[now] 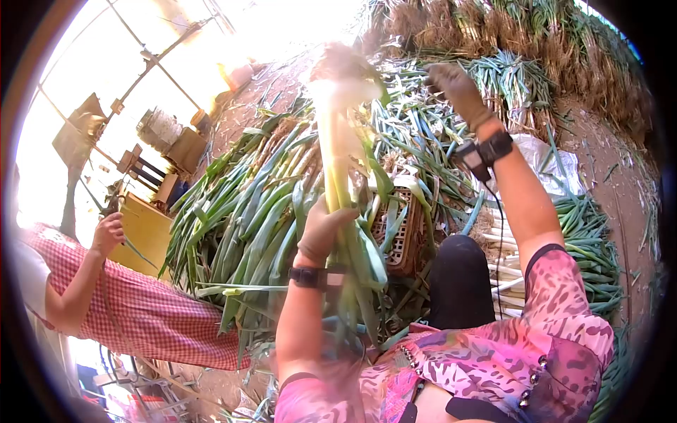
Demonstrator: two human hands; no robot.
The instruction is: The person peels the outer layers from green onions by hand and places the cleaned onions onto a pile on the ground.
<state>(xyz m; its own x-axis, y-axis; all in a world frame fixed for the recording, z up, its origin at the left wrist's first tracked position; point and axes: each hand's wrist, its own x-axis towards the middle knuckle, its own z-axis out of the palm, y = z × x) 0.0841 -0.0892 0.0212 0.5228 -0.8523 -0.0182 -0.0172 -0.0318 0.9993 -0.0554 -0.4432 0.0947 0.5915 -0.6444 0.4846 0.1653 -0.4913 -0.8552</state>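
Observation:
My left hand [324, 231], in a brownish glove, is closed around long green onions [337, 173]. Their pale stalks point up and away, and their green leaves hang below my grip. Glare and motion blur wash out the upper stalks and the root end. My right hand [457, 93], also gloved, is raised to the right, apart from those stalks. Its fingers look curled, and whatever may be in them cannot be made out. Beneath my left hand spreads a large heap of green onions [243, 211] with leaves on. Peeled white stalks [504, 264] lie by my right knee.
A brown plastic crate [398, 233] stands beside the heap. More onion bundles [511, 77] are stacked at the back right, near a white sack [546, 166]. On the left, another person's hand [108, 233] holds a thin green leaf, above a red checked cloth [151, 310].

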